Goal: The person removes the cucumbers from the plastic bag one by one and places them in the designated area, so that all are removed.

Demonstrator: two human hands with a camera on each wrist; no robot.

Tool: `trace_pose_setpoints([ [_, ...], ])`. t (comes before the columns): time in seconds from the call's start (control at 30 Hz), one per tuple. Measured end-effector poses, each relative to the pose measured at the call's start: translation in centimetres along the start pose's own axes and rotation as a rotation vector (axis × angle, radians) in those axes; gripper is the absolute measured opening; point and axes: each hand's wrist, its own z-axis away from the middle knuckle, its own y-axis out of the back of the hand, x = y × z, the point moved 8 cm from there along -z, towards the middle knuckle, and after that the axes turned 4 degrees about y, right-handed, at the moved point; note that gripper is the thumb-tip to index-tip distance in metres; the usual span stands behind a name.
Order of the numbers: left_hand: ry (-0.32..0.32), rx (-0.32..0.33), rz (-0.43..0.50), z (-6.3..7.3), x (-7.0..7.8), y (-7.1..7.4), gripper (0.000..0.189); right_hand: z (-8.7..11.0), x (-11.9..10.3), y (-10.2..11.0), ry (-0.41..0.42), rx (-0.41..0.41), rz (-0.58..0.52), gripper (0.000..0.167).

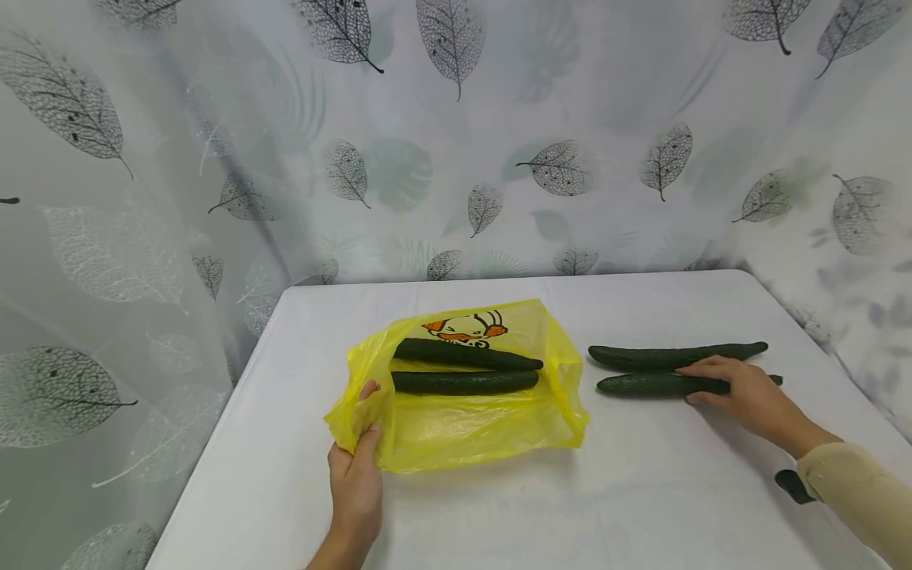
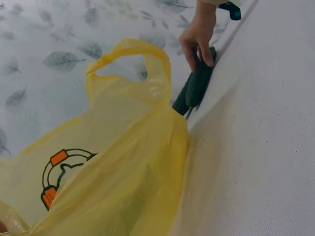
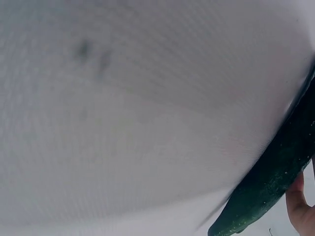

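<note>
My left hand [image 1: 356, 483] grips the left side of the mouth of a yellow plastic bag [image 1: 456, 435], thumb outside and a fingertip showing through the film. Inside the bag lie two dark green cucumbers [image 1: 466, 383], one behind the other. To the right, my right hand [image 1: 748, 396] holds the nearer of two more cucumbers [image 1: 641, 385] from above, with fingers and thumb on either side. The farther cucumber [image 1: 634, 359] lies just behind it. In the right wrist view the held cucumber [image 3: 275, 177] rests along the table; much of the hand is out of frame.
A white-covered table [image 1: 499, 522] bears everything. Leaf-patterned curtains [image 1: 456, 158] hang behind it and at both sides. A dark band [image 1: 793, 487] shows at the right wrist. The bag's handle loop [image 2: 130, 46] stands up in the left wrist view.
</note>
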Motion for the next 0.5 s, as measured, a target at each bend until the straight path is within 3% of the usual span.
trace_pose_setpoints([
  [0.23,0.023,0.001,-0.009,0.0,-0.1,0.0,0.05,0.1,-0.6,1.1,0.015,0.059,-0.044,0.049],
  [0.5,-0.003,0.004,0.015,0.0,-0.1,-0.1,0.05,-1.2,-3.2,2.4,0.02,0.116,-0.147,0.053],
])
